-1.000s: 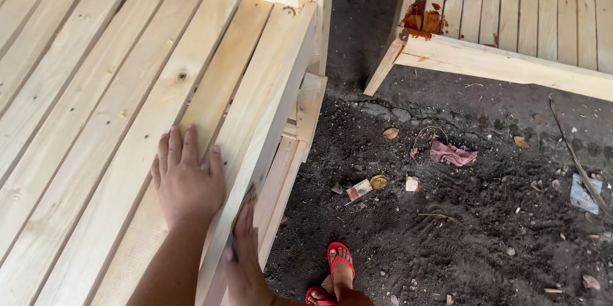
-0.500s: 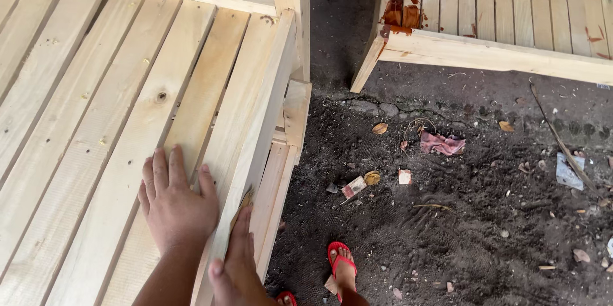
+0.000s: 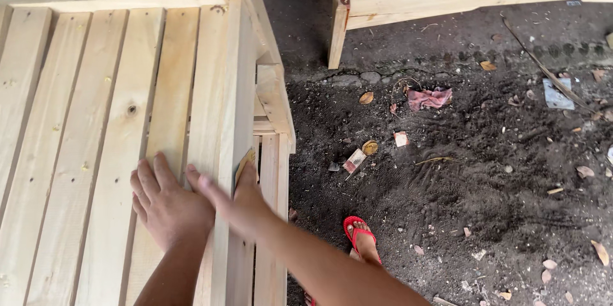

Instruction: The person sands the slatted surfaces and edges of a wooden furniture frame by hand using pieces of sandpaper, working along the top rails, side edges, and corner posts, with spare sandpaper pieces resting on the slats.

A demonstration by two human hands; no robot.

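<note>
Two bare hands on the edge rail of a slatted wooden frame

Left hand (image 3: 167, 207) lies flat, fingers spread, on the pale slats (image 3: 96, 127); right hand (image 3: 236, 194) wraps the upright edge rail (image 3: 231, 89), pressing a small yellowish pad (image 3: 243, 160) – what it is cannot be told – against its outer face; the hands touch – a red sandal (image 3: 357, 232) stands on dark littered soil (image 3: 485, 172) beside the frame
</note>
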